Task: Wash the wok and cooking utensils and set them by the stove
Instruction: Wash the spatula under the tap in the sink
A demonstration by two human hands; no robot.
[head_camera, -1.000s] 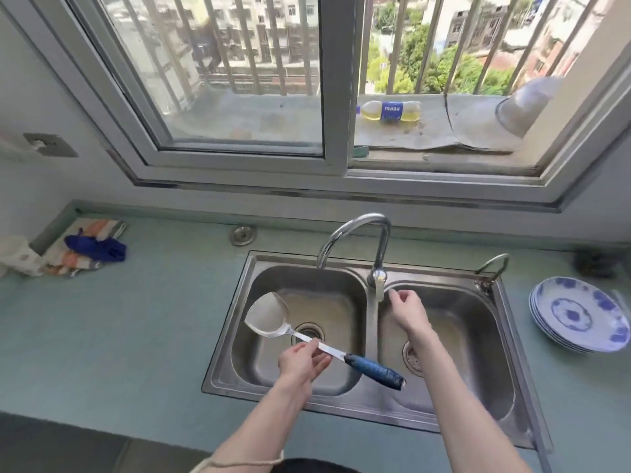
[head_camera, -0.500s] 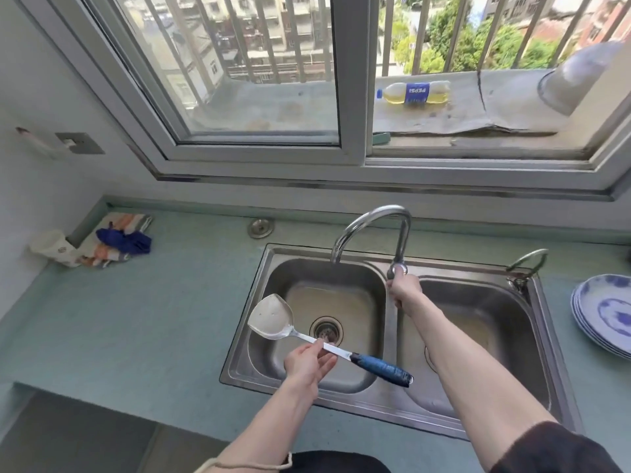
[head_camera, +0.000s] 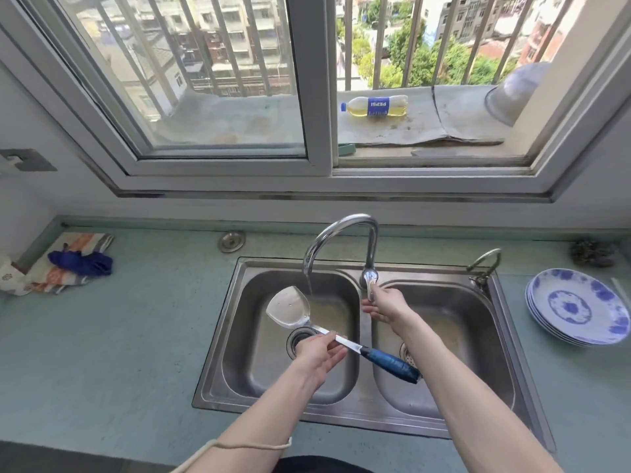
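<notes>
At the far left of the green countertop [head_camera: 119, 336] a striped cloth [head_camera: 65, 264] is laid against the wall, with a blue rag [head_camera: 82, 262] bunched on top of it. Further right, a round metal plug [head_camera: 232, 241] is set into the counter just behind the double sink [head_camera: 218, 380]. Over the left basin a steel spatula [head_camera: 290, 307] is held out level — its metal shank is pinched by the left hand [head_camera: 319, 353], thumb above and fingers curled beneath, while its blue handle [head_camera: 391, 365] is left pointing out over the divider toward the right basin. A thin stream of water is seen falling from the curved faucet [head_camera: 341, 230] just beside the spatula's blade. The faucet lever [head_camera: 370, 281] is touched by the fingertips of the right hand [head_camera: 386, 303], whose fingers are lightly bent around it; how firmly it is gripped cannot be told. A smaller tap [head_camera: 485, 262] is mounted at the sink's back right corner. On the counter at the far right a stack of blue-and-white plates [head_camera: 577, 307] is placed — with a dark scouring pad [head_camera: 590, 252] behind it.
</notes>
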